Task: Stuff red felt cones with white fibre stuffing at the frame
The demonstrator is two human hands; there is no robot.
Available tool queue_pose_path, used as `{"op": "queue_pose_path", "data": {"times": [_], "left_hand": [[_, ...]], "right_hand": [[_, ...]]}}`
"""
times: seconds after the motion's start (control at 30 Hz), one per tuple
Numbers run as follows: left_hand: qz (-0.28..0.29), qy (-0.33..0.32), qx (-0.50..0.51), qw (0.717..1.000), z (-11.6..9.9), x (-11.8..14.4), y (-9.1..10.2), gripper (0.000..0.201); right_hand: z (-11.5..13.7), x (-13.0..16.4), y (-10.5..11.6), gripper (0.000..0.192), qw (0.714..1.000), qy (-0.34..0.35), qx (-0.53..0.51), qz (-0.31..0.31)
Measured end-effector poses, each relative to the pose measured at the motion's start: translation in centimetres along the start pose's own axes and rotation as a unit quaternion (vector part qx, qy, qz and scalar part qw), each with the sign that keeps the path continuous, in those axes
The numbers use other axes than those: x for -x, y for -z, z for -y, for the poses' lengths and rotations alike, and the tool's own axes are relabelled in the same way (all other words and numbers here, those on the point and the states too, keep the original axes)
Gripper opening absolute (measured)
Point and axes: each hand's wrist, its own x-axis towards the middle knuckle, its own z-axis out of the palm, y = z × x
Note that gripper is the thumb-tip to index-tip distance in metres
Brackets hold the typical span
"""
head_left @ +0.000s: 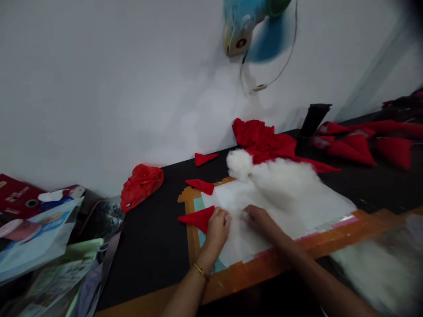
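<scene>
My left hand (218, 224) is closed round the wide end of a red cloth cone (197, 219), whose tip points left. Just to its right, my right hand (259, 219) is pinched, with a small wisp of white stuffing at the fingertips, slightly blurred. Both hands are over a white sheet (238, 244) taped to the black table. Beyond them a large heap of white fibre stuffing (284, 180) lies on the sheet, with a rounder tuft (239, 163) at its left. Two more red cones (201, 186) lie flat behind my left hand.
A crumpled red plastic bag (142, 185) lies at the table's left. Red cloth (261, 138) is piled by the wall, with a black cylinder (315, 119) and stuffed red cones (353, 149) to the right. More stuffing (380, 268) sits lower right. A blue fan (244, 26) hangs above.
</scene>
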Motion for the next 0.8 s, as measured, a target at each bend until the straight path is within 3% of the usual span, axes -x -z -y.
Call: {"op": "queue_pose_path", "data": {"times": [0.17, 0.3, 0.43, 0.63, 0.73, 0.8], "left_hand": [[-0.013, 0.008, -0.012, 1.000, 0.3, 0.5, 1.7, 0.014], [0.055, -0.015, -0.007, 0.998, -1.8, 0.2, 0.9, 0.048], [0.112, -0.002, -0.004, 0.994, -2.4, -0.6, -0.4, 0.011], [0.033, 0.062, 0.033, 0.997, -0.8, -1.0, -0.8, 0.014], [0.019, 0.082, 0.066, 0.994, -1.0, -0.8, -0.9, 0.013], [0.026, 0.081, 0.092, 0.992, -1.4, -0.5, -0.8, 0.012]], "right_hand": [[-1.6, 0.0, 1.1, 0.020, 0.998, -0.050, -0.021, -0.038], [-0.7, 0.0, 0.6, 0.022, 0.997, -0.050, -0.061, -0.027], [0.2, 0.0, 0.5, 0.025, 0.994, -0.049, -0.099, -0.021], [0.1, 1.0, 1.9, 0.032, 0.986, -0.065, -0.152, 0.003], [0.8, 1.3, 0.9, 0.031, 0.976, -0.052, -0.211, 0.020], [1.3, 1.2, -0.2, 0.019, 0.971, -0.059, -0.230, 0.001]]}}
